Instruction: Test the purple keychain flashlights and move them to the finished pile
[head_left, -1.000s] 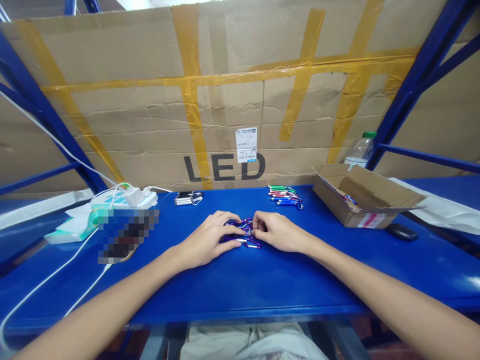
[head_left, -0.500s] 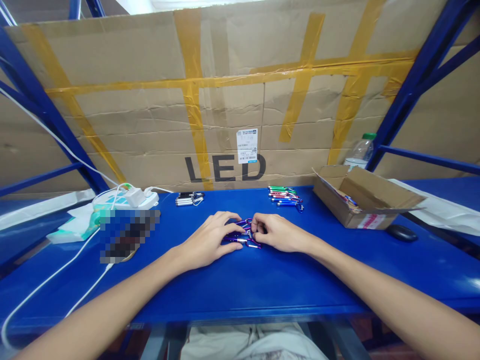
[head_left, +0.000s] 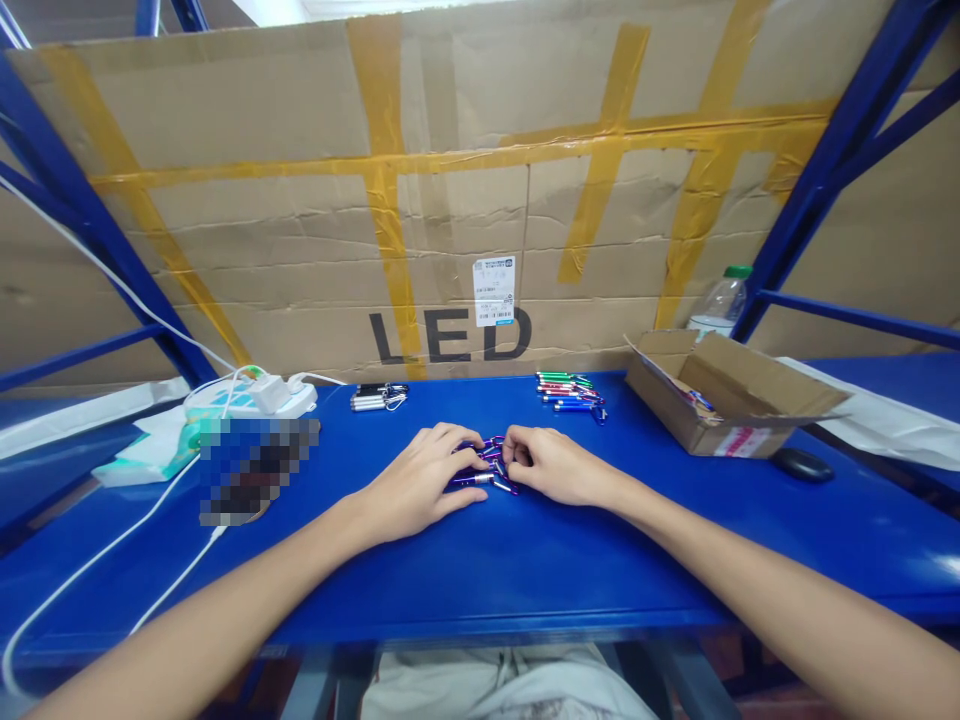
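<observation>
Both my hands rest on a blue table (head_left: pixel 525 560) around a small heap of purple keychain flashlights (head_left: pixel 486 470). My left hand (head_left: pixel 424 478) lies over the heap's left side, fingers curled and touching the flashlights. On the right side my right hand (head_left: pixel 551 465) has its fingers bent in and pressed against the same heap. Parts of the heap are hidden under both hands.
Farther back lie a row of coloured keychain flashlights (head_left: pixel 570 392) and a few black and silver ones (head_left: pixel 377 397). An open cardboard box (head_left: pixel 731 395) stands at the right, with a bottle (head_left: pixel 718 300) behind and a black mouse (head_left: pixel 802 464) in front. A white power strip (head_left: pixel 251 398) with cables sits at the left.
The left hand's fingers have curled and shifted slightly over the purple heap. The right hand has barely moved.
</observation>
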